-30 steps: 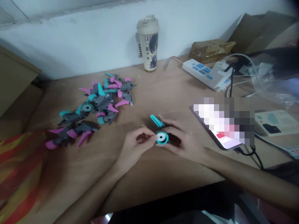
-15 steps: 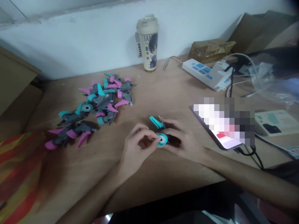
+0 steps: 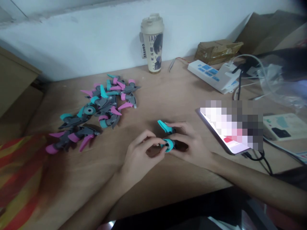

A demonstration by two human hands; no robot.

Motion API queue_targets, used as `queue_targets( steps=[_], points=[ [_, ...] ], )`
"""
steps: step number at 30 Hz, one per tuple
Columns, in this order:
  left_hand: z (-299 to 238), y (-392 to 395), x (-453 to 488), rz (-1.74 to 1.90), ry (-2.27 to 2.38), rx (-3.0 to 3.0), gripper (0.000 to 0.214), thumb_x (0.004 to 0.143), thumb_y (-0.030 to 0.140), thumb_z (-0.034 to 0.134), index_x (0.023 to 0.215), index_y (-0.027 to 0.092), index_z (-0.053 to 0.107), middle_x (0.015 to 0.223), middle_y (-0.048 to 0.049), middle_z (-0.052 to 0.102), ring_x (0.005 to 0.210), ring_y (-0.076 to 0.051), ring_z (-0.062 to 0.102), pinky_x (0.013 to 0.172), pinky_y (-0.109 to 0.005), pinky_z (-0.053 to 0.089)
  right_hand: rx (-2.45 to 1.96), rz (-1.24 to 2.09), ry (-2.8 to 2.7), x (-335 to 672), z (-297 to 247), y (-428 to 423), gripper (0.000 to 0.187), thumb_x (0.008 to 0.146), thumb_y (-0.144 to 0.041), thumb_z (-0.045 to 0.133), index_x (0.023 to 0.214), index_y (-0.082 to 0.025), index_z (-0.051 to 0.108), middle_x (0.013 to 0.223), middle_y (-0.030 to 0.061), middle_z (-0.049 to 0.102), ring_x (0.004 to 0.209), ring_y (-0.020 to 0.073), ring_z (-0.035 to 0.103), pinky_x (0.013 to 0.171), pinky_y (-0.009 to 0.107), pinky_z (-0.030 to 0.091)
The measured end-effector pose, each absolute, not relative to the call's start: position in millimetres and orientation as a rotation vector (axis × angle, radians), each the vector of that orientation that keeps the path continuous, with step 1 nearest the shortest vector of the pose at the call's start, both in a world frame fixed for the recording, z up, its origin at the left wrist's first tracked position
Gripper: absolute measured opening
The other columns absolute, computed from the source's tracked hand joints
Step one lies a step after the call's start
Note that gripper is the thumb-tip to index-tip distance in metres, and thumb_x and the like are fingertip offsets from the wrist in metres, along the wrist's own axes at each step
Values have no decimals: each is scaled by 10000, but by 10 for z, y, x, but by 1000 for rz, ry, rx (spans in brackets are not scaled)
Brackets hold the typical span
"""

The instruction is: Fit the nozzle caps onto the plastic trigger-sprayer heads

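Note:
A grey spray nozzle with a teal trigger and teal collar (image 3: 167, 135) is held just above the wooden table (image 3: 168, 95), near its front middle. My right hand (image 3: 189, 143) is wrapped round the nozzle's body from the right. My left hand (image 3: 141, 156) pinches at the teal collar end with thumb and fingertips. Whether a small part sits between those fingertips is hidden. A heap of several similar nozzles (image 3: 96, 108) with pink and teal parts lies to the left.
A beige lidded coffee cup (image 3: 152, 43) stands at the back by the wall. A white power strip (image 3: 211, 75) with cables, a phone (image 3: 227, 134), a clear bag and a brown package lie on the right. Striped red-yellow fabric (image 3: 16, 179) covers the left front.
My hands have tipped the nozzle so the collar's white opening faces away from the camera, and my left fingertips have closed in on the collar. Both hands have drifted slightly right.

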State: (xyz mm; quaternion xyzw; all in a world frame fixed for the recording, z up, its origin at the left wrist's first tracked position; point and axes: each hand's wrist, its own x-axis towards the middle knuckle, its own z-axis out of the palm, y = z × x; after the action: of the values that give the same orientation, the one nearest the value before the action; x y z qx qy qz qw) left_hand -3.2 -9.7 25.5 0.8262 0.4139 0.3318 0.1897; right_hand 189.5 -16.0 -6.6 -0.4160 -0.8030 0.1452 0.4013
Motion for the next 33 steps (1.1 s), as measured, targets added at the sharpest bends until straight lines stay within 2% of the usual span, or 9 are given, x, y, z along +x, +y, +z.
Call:
queue_targets(
  steps=[4,9,14,20,25,30,33],
  points=[
    [239,-152,-3,880,1267,2362,70,787,188,586,782,198,655,756,-2,581,648,-100,553,564,-197,450,-1076,312,-2041,1884,-65,-165,134,767,-271,654,883,-207,633,1205,101,514,1092,259,500,872,454,449],
    [158,-194,48,782,1440,2143,41,753,162,597,739,194,619,651,29,535,571,-92,509,482,-184,382,-1120,282,-2071,1870,-59,-171,103,760,-260,647,841,-196,646,1161,116,527,1048,273,498,830,453,454],
    [134,-185,70,903,1245,1891,34,787,187,591,777,186,623,628,32,475,540,-86,463,487,-191,375,-1156,328,-2036,1866,-59,-185,148,770,-328,646,828,-192,636,1174,121,507,1059,271,490,844,449,448],
    [186,-141,55,892,1082,2098,102,792,128,547,743,192,610,607,40,421,531,-77,433,497,-181,371,-1104,293,-2096,1872,-61,-184,146,785,-341,632,822,-199,636,1162,109,528,1064,267,501,857,452,424],
    [149,-117,39,932,1223,2192,29,765,172,597,747,194,595,560,57,446,500,-73,426,481,-179,364,-1155,282,-2039,1877,-66,-186,142,787,-342,630,828,-206,634,1182,107,524,1058,266,500,835,446,434],
    [130,-148,57,997,1042,2220,94,815,168,546,768,193,622,534,55,456,479,-73,421,486,-189,379,-1124,282,-2086,1884,-76,-190,125,779,-317,640,852,-215,630,1197,96,510,1067,261,499,846,449,425],
    [134,-146,56,955,1101,2197,90,824,182,542,778,185,619,563,43,513,479,-71,435,470,-185,378,-1125,260,-2067,1882,-76,-186,132,785,-325,637,844,-207,632,1188,101,519,1056,259,502,841,446,425]
  ],
)
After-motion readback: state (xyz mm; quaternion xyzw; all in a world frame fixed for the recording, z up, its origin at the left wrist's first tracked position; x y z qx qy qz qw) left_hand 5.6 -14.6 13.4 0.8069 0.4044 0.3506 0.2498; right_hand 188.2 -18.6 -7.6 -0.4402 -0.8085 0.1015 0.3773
